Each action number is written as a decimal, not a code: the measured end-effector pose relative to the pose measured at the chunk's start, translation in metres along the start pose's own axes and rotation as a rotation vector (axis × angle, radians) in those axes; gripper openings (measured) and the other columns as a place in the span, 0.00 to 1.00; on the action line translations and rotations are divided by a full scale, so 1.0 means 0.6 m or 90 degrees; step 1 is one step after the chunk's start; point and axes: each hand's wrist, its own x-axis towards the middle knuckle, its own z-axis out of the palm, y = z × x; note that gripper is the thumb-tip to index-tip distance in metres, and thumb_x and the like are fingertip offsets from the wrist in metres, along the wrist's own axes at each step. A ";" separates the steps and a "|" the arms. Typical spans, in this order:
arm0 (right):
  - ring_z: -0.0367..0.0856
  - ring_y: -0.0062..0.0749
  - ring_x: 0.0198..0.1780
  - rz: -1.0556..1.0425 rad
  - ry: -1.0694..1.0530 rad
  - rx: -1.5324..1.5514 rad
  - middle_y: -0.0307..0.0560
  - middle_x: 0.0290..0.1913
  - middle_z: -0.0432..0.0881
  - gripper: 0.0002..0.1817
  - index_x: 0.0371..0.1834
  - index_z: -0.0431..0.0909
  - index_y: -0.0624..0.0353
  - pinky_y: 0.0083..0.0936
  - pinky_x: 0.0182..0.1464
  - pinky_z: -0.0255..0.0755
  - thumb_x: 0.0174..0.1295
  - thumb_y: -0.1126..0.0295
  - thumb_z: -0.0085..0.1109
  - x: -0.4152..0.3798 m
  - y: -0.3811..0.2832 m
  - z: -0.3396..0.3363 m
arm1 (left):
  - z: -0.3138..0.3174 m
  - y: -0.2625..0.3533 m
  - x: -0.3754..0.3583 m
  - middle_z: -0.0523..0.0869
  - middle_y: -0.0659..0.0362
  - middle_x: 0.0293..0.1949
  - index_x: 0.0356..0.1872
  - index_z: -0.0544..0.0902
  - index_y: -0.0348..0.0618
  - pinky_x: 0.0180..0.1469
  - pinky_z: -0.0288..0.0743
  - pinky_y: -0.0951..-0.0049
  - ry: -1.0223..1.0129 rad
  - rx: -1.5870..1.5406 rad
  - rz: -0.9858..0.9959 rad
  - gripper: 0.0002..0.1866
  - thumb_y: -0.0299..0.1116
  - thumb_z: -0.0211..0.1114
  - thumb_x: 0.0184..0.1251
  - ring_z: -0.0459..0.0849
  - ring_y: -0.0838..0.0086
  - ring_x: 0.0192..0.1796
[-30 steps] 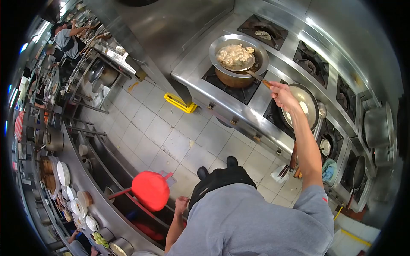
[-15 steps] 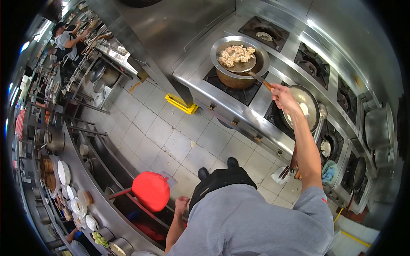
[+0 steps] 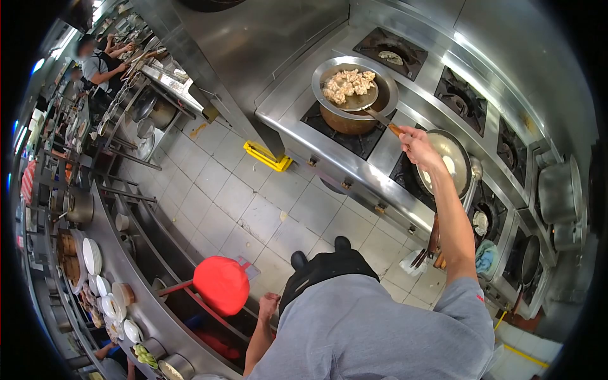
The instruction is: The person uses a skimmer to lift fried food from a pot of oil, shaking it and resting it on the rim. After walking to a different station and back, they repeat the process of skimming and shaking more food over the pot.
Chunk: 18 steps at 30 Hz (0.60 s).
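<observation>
My right hand (image 3: 418, 150) is closed around the wooden handle of a skimmer (image 3: 394, 128). The skimmer's round head holds a heap of pale fried pieces (image 3: 348, 85) above a wide metal pot (image 3: 354, 122) on the stove. Just past my right wrist sits a frying pan (image 3: 461, 166) with pale liquid and a white lump in it. My left hand (image 3: 269, 305) hangs low by my waist, its fingers curled, nothing visible in it. A red round lid or seat (image 3: 220, 285) is nearby, to its left.
Burners line the stove (image 3: 462, 101), with a ladle (image 3: 476, 168) beside the pan. A yellow plastic piece (image 3: 267, 156) lies on the tiled floor at the stove's corner. Along the left runs a steel counter (image 3: 149, 297) with stacked plates (image 3: 92, 256). Co-workers (image 3: 98, 66) stand at the far left.
The skimmer and my hands stay nearly where they were; the view has shifted very slightly. A co-worker at the far left has changed the position of their arms.
</observation>
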 end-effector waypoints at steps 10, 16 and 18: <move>0.79 0.43 0.32 -0.152 0.119 -0.419 0.54 0.28 0.80 0.20 0.53 0.72 0.69 0.34 0.37 0.70 0.59 0.69 0.51 0.003 -0.014 0.026 | 0.001 0.010 0.002 0.78 0.62 0.22 0.30 0.79 0.36 0.27 0.68 0.77 -0.012 0.017 -0.023 0.08 0.31 0.64 0.54 0.74 0.78 0.23; 0.77 0.60 0.40 -0.289 0.173 -0.608 0.68 0.32 0.78 0.18 0.49 0.72 0.70 0.46 0.44 0.70 0.56 0.74 0.49 -0.032 -0.027 0.059 | 0.001 0.011 0.000 0.78 0.62 0.21 0.29 0.79 0.36 0.26 0.68 0.77 -0.008 -0.002 -0.018 0.08 0.30 0.65 0.54 0.74 0.78 0.22; 0.77 0.61 0.38 -0.290 0.172 -0.625 0.68 0.30 0.78 0.17 0.48 0.72 0.69 0.48 0.43 0.70 0.55 0.75 0.49 -0.048 -0.036 0.065 | 0.002 0.006 0.001 0.78 0.62 0.21 0.29 0.79 0.36 0.26 0.68 0.77 -0.005 0.007 -0.007 0.08 0.30 0.65 0.54 0.74 0.78 0.22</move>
